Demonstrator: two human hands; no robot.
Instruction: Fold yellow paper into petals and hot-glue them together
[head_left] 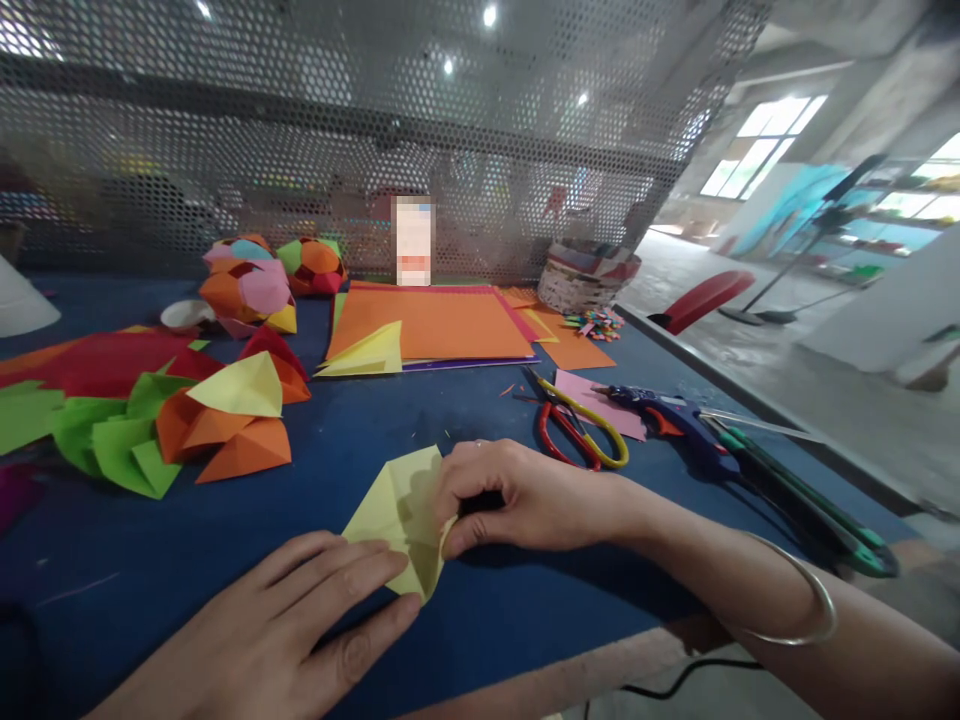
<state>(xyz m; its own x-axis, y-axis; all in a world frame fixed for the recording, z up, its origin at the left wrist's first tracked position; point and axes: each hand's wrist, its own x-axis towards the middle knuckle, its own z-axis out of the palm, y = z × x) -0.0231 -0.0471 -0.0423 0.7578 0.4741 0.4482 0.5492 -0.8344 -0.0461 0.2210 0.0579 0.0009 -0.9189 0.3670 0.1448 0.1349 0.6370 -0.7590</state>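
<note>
A pale yellow sheet of folding paper (401,490), partly folded, lies on the blue tabletop in front of me. My right hand (510,490) pinches its right edge between thumb and fingers, and the paper curls up there. Flat over the paper's lower left part rests my left hand (315,610), fingers stretched out and holding nothing. To the left are folded paper pieces: a yellow one (244,385) on top of orange ones (251,450), beside a green group (124,430). Scissors (577,425) with red and yellow handles lie beyond my right hand.
A glue gun (675,415) and a green-handled tool (810,500) lie at the right. Farther back are a stack of orange paper (435,320), a woven basket (585,275) and finished paper balls (251,285). A perforated metal panel (337,120) closes off the table's back.
</note>
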